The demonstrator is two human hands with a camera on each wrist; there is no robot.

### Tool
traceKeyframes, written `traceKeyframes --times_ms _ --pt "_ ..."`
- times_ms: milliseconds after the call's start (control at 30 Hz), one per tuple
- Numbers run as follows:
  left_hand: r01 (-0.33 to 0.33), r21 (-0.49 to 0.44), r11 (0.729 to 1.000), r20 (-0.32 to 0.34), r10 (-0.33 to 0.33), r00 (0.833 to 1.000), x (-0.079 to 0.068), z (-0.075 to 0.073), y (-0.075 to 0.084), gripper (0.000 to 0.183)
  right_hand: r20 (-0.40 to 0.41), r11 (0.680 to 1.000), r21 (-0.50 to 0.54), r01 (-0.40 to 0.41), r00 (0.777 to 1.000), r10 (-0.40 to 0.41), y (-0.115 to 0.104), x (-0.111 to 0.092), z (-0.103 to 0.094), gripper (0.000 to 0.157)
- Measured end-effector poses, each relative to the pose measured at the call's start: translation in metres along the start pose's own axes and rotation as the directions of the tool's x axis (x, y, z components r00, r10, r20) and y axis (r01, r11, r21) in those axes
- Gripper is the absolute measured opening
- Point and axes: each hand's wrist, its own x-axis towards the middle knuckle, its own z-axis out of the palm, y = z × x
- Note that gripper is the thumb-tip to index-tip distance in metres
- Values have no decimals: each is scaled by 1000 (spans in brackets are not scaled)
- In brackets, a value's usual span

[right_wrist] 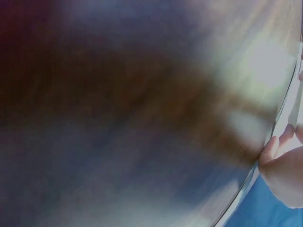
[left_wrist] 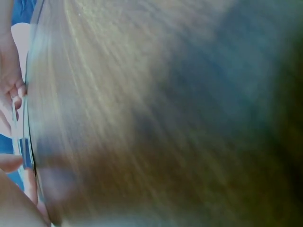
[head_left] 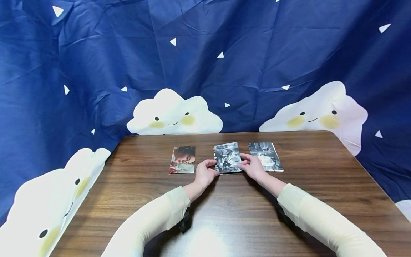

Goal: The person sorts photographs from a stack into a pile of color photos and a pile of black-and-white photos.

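no readable text, no legible labels, brands, numbers or signs
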Motion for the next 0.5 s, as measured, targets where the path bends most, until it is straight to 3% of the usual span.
traceKeyframes --times_ms 233,500 --pt "9 -21 1000 -26 -9 1000 2 2 0 46 2 999 34 22 1000 -22 -3 -3 0 46" --pt "22 -51 998 -7 -22 1000 4 2 0 52 5 998 57 21 1000 -21 -2 -2 -1 47"
